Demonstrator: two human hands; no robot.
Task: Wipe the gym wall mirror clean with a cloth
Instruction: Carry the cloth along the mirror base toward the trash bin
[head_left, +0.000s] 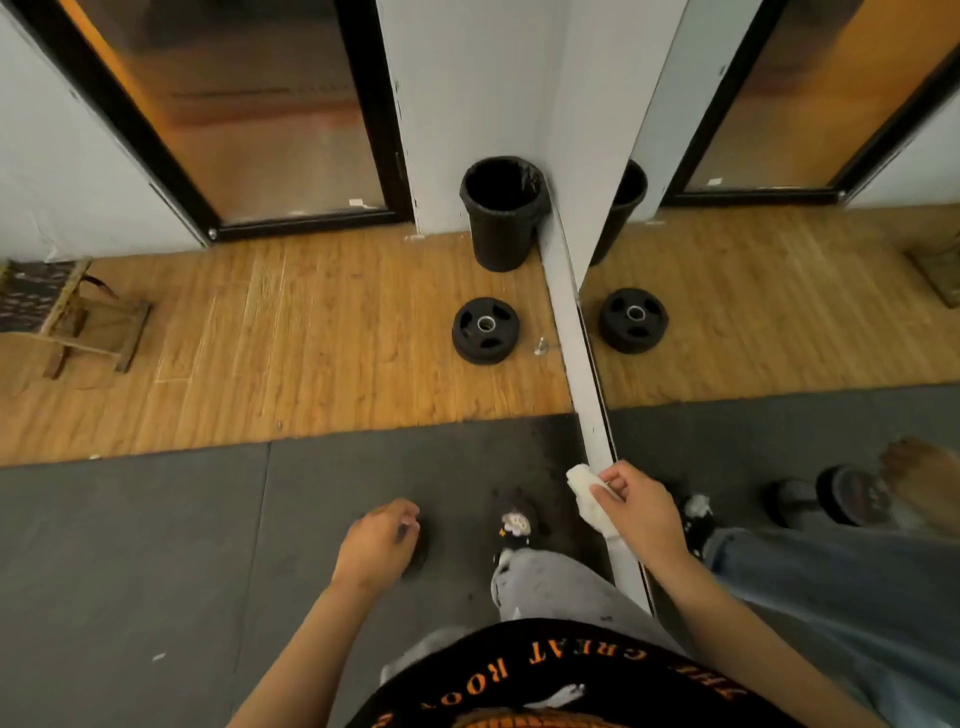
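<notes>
Above the black shirt (545, 670), the right hand (636, 512) pinches the white cloth (584, 496) low beside the mirror (779, 322), the left hand (379, 540) hanging loosely curled, empty; I'd spread the cloth flat on the glass and wipe in overlapping passes.

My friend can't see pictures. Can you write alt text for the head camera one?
Looking down, a person's right hand pinches a white cloth beside the bottom edge of a wall mirror, while the left hand hangs loosely over a grey mat. A black weight plate and black bin sit on the wooden floor.
</notes>
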